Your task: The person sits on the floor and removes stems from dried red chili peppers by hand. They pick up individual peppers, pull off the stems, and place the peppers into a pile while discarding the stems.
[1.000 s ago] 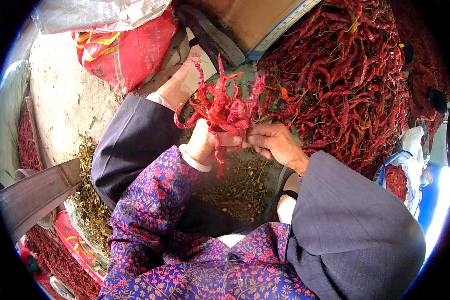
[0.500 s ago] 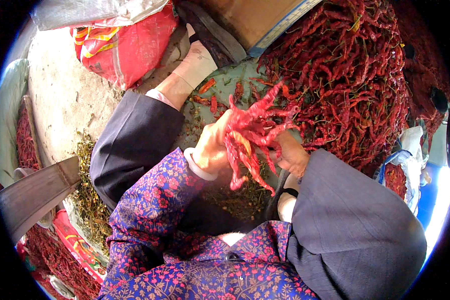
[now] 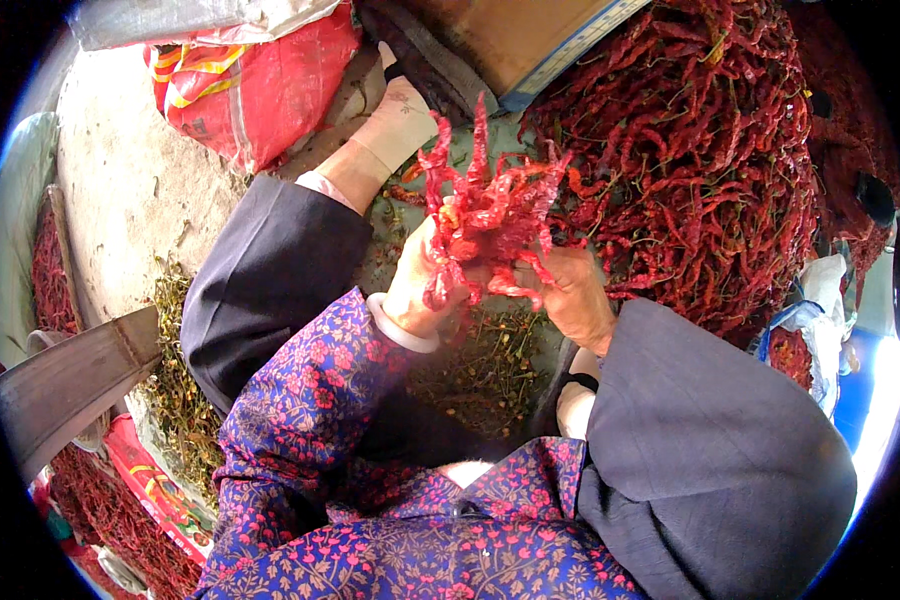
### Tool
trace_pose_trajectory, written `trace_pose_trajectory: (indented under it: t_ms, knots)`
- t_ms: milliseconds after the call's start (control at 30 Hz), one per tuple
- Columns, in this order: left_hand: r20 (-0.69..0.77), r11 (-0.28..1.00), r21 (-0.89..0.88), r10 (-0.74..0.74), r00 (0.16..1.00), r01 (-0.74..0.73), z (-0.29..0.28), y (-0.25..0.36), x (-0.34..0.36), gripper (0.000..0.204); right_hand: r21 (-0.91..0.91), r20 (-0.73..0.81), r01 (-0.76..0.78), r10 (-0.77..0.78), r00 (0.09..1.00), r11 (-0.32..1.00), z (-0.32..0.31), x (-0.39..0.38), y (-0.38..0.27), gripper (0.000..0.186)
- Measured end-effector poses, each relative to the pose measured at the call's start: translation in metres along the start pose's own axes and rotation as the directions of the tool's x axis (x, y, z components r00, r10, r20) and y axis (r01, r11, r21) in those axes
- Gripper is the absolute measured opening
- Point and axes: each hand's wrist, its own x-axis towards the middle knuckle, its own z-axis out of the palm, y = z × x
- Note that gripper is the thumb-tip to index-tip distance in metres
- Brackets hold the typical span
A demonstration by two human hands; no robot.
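A bunch of wrinkled red dried chillies (image 3: 480, 205) sticks up and outward at the middle of the view. My left hand (image 3: 418, 280) is closed round its lower left part, the fingers largely covered by pods. Against the bunch's lower right is my right hand (image 3: 575, 295), its fingers curled and partly behind the chillies, so what they grip is unclear. Below both hands, between my legs, lie dry stems and bits (image 3: 490, 380). A large heap of red chillies (image 3: 680, 170) lies to the right.
A cardboard box (image 3: 530, 40) and red sack (image 3: 240, 100) are at the top. Dry stems (image 3: 180, 370) lie by my left leg. A board (image 3: 70, 390) juts in at left, near more chillies (image 3: 110, 510). An open bag (image 3: 800, 330) stands at right.
The bunch first swung down and rightward, covering my right fingers, and now points upward again. My left hand moved slightly right over the second and remains closed on it.
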Motion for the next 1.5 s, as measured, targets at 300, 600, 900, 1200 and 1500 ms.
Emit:
trace_pose_trajectory:
  t_ms: [300, 600, 900, 1200, 1500]
  knots:
    - [-0.119, 0.964, 0.075, -0.246, 0.962, 0.256, 0.009, 0.018, -0.008, 0.028, -0.275, 0.135, 0.379, -0.355, 0.925, 0.883, -0.006, 0.005, -0.009, 0.011]
    - [0.236, 0.921, -0.167, -0.310, 0.921, 0.353, -0.008, 0.016, -0.011, 0.040, -0.291, 0.421, 0.707, -0.578, 0.699, 0.644, -0.022, 0.020, -0.023, 0.023]
    - [0.101, 0.980, 0.003, -0.199, 0.975, 0.199, -0.008, 0.020, -0.010, 0.044, -0.041, 0.400, 0.337, -0.294, 0.868, 0.941, -0.018, 0.026, -0.021, 0.012]
    - [-0.038, 0.995, 0.014, -0.100, 0.994, 0.100, 0.005, 0.015, -0.010, 0.053, 0.095, 0.393, -0.068, 0.026, 0.919, 0.993, -0.013, 0.016, -0.008, 0.021]
    - [0.242, 0.991, -0.018, -0.128, 0.962, 0.136, 0.012, 0.011, -0.018, 0.050, 0.078, 0.432, 0.049, -0.078, 0.898, 0.996, -0.006, -0.012, 0.002, 0.022]
